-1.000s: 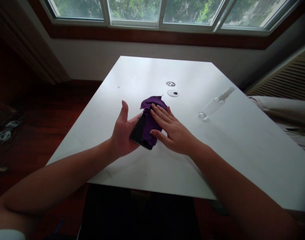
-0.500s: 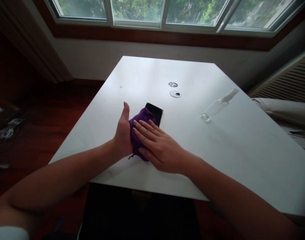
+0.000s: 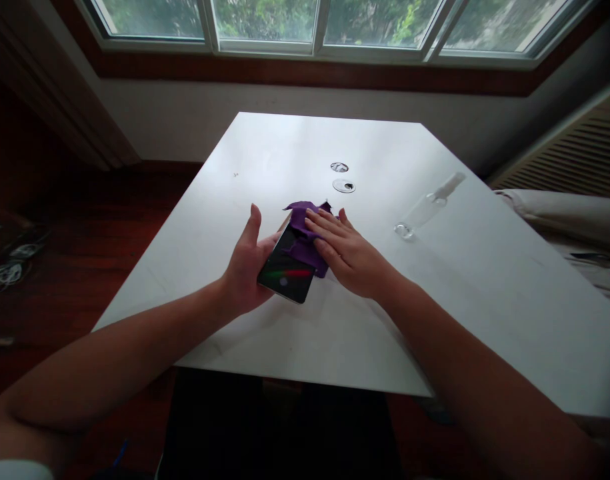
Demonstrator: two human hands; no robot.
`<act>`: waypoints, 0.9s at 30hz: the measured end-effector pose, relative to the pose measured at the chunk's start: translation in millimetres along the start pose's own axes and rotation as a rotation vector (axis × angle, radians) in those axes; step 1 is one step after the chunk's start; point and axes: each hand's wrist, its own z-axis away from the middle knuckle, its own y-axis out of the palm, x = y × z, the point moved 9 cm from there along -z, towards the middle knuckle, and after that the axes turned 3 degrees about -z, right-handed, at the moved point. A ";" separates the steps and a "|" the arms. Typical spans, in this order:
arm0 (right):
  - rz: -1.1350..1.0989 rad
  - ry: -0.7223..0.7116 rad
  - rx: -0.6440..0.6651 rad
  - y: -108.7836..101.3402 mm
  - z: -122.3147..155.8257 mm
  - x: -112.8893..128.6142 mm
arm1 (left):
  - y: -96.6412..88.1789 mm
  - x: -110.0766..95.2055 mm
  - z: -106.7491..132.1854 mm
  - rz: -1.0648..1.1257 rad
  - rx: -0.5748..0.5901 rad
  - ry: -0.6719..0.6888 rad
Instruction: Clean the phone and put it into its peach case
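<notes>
A dark smartphone [image 3: 283, 272] rests screen up on my left hand [image 3: 248, 267], which supports it from beneath and along its left edge, thumb raised. The phone's lower part is bare and shows a red and green reflection. Over its upper part lies a purple cloth [image 3: 305, 250], pressed down under the flat fingers of my right hand [image 3: 352, 257]. The fingers of my left hand under the phone are mostly hidden.
The phone is held above a white table [image 3: 225, 333]. To the right lies a clear spray bottle [image 3: 425, 210] on its side. Two round cable-hole fittings [image 3: 343, 186] sit in the tabletop beyond my hands. A window [image 3: 265, 23] lies past the table.
My right hand has slid the purple cloth up toward the phone's far end. The lower screen, covered before, now shows. The view has shifted slightly.
</notes>
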 end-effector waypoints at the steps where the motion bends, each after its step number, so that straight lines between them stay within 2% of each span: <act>1: -0.018 0.030 -0.012 -0.2 0.1 -6.1 | 1.0 1.0 0.0 0.001 0.010 -0.004; 3: -0.044 0.049 -0.031 1.1 0.4 -8.8 | 0.9 1.6 0.0 0.005 0.007 0.000; 5: -0.057 0.028 -0.031 4.8 0.9 0.3 | -1.6 0.7 -0.3 0.006 -0.015 0.010; 8: -0.073 -0.052 0.024 15.3 2.5 28.4 | -8.0 -1.1 -1.5 0.001 -0.059 0.006; 13: -0.117 -0.302 0.129 30.4 8.9 81.5 | -24.0 -12.2 -1.4 -0.009 -0.204 0.029; 16: -0.223 -0.392 0.187 30.8 14.1 98.3 | -29.0 -22.1 0.4 -0.051 -0.284 0.073; 18: -0.355 -0.406 0.172 22.0 17.3 102.9 | -27.5 -26.3 0.2 -0.067 -0.293 0.101; 20: -0.519 -0.316 0.112 10.4 17.6 96.4 | -25.7 -27.1 -1.4 -0.074 -0.288 0.117; 22: -0.693 -0.080 -0.014 0.7 15.4 72.3 | -24.9 -26.1 -4.0 -0.083 -0.273 0.126; 25: -0.901 0.341 -0.420 -15.1 23.0 14.0 | -26.6 -22.7 -7.7 -0.111 -0.249 0.113; 27: -0.939 0.507 -0.719 -24.9 34.5 -20.6 | -32.4 -20.5 -7.3 -0.142 -0.291 0.091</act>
